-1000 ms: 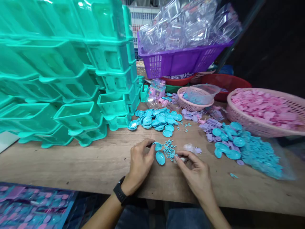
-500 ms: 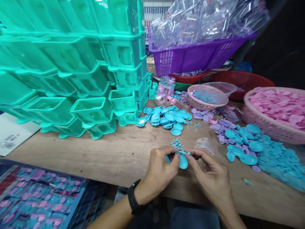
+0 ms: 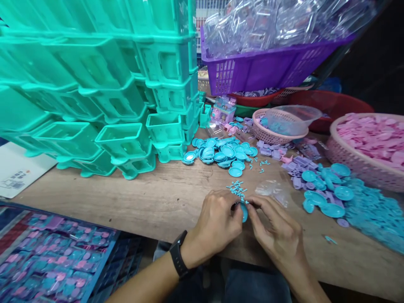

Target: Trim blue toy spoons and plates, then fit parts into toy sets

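Observation:
My left hand, with a black band on its wrist, is closed round a small blue oval plastic piece; much of it is hidden behind the fingers. At its upper edge, my right hand pinches a tiny blue plastic part between thumb and forefinger. Whether this part is joined to the oval I cannot tell. Just beyond my fingertips lies a little heap of thin blue pegs. Farther back is a pile of blue oval pieces.
Green plastic bins rise in tall stacks at the left. A purple basket of clear packages stands behind. To the right are a pink basket, lilac parts and bagged blue pieces. Packed sets lie lower left.
The blue oval has turned so that less of its face shows, and my left hand has come slightly right, nearer my right hand. The view has shifted a little.

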`<state>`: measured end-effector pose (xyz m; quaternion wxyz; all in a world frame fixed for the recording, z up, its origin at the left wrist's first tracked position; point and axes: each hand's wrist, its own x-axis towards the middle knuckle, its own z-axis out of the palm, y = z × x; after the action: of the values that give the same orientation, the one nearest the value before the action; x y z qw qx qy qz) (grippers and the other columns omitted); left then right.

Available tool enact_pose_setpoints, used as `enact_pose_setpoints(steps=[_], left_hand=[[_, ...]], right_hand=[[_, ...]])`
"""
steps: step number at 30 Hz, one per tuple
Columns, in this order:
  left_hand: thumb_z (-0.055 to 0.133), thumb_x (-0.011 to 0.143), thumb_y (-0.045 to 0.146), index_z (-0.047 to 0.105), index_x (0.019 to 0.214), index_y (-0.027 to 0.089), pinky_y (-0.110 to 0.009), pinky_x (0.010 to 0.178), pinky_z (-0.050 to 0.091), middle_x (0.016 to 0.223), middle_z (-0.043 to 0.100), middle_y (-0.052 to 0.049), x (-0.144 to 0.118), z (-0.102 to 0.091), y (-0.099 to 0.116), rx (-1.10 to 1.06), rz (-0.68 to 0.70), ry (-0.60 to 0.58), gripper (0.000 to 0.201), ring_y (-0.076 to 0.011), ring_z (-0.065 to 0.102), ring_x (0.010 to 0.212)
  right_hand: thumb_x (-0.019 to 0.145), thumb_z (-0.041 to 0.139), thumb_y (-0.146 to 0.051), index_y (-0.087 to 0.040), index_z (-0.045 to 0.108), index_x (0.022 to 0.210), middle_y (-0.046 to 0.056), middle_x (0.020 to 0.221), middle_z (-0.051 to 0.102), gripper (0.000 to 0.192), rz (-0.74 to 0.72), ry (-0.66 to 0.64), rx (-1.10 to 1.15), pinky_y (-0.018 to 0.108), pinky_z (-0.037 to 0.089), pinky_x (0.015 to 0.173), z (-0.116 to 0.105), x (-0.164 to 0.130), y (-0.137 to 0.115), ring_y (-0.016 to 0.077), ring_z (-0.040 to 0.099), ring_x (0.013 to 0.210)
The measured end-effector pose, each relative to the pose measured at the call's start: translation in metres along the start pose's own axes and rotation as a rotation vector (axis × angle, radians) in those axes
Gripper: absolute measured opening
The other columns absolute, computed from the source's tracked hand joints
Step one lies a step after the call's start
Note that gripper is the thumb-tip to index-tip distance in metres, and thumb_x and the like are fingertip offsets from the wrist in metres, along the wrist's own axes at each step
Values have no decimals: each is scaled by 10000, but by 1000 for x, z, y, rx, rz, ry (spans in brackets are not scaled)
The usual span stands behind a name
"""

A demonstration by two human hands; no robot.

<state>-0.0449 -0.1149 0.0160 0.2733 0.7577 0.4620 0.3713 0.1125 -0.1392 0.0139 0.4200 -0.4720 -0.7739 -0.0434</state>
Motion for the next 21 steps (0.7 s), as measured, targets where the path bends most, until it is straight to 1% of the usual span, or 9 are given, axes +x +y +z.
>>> enact_pose_setpoints(steps=[5,9,15,19,21], left_hand=[[600,808,99,738,732,171,-249,597,429,742,763,-42,4,-1,-1,-133,-125,-17,173,-156,659,620],[608,797,92,742,724,171,-250,595,429,741,767,-37,6,-3,1,-138,-140,-20,172,-155,655,615],[594,809,88,742,748,176,-258,614,440,786,778,-48,4,-4,1,-75,-100,-31,183,-169,683,656],[575,790,57,732,767,143,-294,665,448,765,756,-95,3,-3,-2,92,26,-38,180,-217,698,716],[557,768,33,722,762,134,-298,665,441,751,746,-104,4,-1,-4,131,61,-47,193,-223,694,718]], right_hand=[[947,585,-71,-207,615,1037,25,879,716,166,46,18,-11,258,557,831,0,-1,-3,150,709,831],[961,573,-91,-209,604,1027,15,856,705,139,45,-2,-5,241,553,795,1,-2,-2,144,699,789],[967,564,-92,-206,605,1052,33,884,710,147,23,-37,15,278,551,795,1,-3,1,166,699,804],[974,527,-74,-206,618,1161,50,946,729,247,-46,-111,-8,369,542,892,4,-8,4,204,703,872],[972,517,-61,-212,616,1213,51,963,737,301,-54,-110,-12,388,541,910,9,-14,4,209,705,886]])
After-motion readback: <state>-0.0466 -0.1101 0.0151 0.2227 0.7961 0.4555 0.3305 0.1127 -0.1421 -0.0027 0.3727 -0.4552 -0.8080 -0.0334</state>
